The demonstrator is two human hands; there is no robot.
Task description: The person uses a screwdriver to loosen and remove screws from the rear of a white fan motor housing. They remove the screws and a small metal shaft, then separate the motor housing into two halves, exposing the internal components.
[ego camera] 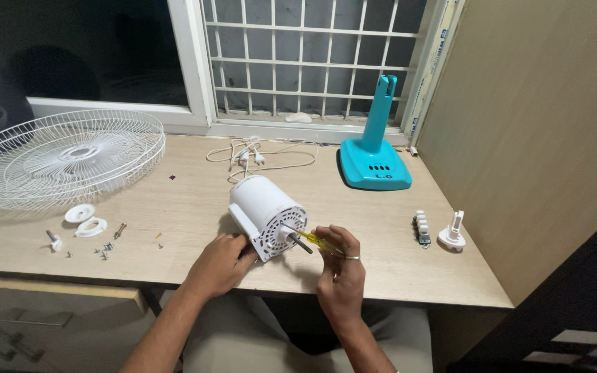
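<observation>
Motor place: the white motor (265,215) lay on its side near the front edge of the table (381,228), about midway along it, shaft end turned toward the front right.
Motor axis: its long axis ran from back left to front right, and the dark shaft (301,243) poked out of the vented face toward the right hand.
Left grip: the left hand (220,264) was cupped against the motor's near-left side, fingers closed on the housing and bracing it.
Right grip: the right hand (340,266) pinched the yellow handle of a screwdriver (310,238) between thumb and fingertips, closed on it.
Tool line: the screwdriver lay almost level, handle at the right, blade pointing left into the vented face just above the shaft; whether the tip sat in a screw could not be told.
Key relation: the motor face lay just left of the right grip, touching only through the blade, and the right hand was the nearer one to that face.
Loose parts: small screws (105,250) and white rings (91,226) sat well apart near the front left edge, beside the grille (63,157).
Back edge: a teal stand (376,159) and a coiled cord (257,155) stood clear at the back.
</observation>
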